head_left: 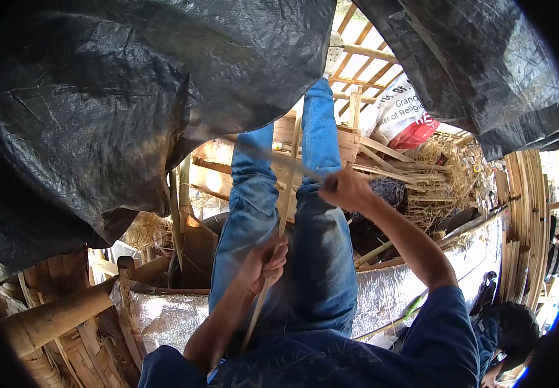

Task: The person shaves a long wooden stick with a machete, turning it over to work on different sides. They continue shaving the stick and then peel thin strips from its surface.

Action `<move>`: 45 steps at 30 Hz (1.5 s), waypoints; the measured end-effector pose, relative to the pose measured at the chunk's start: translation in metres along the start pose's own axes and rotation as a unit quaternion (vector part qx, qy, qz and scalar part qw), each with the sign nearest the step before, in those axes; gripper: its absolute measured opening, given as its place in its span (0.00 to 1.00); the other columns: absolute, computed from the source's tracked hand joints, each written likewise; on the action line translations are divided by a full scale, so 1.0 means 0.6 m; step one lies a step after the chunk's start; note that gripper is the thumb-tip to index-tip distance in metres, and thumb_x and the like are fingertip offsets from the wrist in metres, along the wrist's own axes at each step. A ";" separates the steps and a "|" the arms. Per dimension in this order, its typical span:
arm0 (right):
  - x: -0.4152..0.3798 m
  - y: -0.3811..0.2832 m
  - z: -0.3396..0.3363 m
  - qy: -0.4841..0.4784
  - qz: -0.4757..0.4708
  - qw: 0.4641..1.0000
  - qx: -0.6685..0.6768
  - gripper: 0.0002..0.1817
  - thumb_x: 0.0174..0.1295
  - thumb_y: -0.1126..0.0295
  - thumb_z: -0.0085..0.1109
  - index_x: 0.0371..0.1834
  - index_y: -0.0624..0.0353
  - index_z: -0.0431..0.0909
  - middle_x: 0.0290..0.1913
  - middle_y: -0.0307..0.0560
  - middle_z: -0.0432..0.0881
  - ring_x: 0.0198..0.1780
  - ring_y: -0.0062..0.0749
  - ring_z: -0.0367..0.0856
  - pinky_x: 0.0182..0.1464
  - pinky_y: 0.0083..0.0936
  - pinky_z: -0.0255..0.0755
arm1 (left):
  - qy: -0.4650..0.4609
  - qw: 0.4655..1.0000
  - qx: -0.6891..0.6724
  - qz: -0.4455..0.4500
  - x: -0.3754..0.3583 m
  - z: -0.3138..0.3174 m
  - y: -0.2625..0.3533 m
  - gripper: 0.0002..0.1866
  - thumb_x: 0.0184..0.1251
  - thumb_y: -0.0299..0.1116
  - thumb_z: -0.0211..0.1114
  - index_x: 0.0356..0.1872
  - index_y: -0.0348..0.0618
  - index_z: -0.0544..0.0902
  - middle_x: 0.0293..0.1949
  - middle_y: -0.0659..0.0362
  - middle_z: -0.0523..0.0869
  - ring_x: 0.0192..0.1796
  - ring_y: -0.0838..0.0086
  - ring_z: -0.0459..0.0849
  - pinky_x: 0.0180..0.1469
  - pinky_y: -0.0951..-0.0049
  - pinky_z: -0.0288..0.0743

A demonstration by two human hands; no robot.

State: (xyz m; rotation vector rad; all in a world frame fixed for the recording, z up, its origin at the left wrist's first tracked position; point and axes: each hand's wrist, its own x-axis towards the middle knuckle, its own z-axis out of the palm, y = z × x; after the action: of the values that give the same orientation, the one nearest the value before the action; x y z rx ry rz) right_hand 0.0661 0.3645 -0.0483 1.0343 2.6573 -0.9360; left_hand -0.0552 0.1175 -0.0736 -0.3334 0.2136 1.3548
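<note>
My left hand is wrapped around a long, thin bamboo strip, which slants upward between my legs with its lower end near my shirt. My right hand is closed on the dark handle of a long-bladed knife. Smeared by motion, the blade points up and left, crossing the strip in this view well above my left hand. Both hands are over my legs in blue jeans.
Black plastic sheeting hangs across the top. Split bamboo and straw lie at right, near a printed sack. Silvery sheeting runs beneath my legs. A bamboo pole is at lower left; another person is at lower right.
</note>
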 end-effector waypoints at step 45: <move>0.085 -0.004 -0.024 0.059 0.043 0.997 -0.023 0.16 0.53 0.56 0.62 0.30 0.59 0.86 0.27 0.55 0.84 0.30 0.45 0.85 0.39 0.36 0.79 | -0.146 0.961 -0.231 -0.050 0.000 -0.026 -0.015 0.13 0.79 0.35 0.39 0.33 0.42 0.67 0.11 0.63 0.62 0.09 0.86 0.52 0.08 0.86 0.43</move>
State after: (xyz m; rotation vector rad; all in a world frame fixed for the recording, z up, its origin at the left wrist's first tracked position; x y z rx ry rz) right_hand 0.0273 0.4009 -0.0528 1.2190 2.6897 -0.8165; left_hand -0.0459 0.1106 -0.0875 -0.5206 -0.3694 1.3257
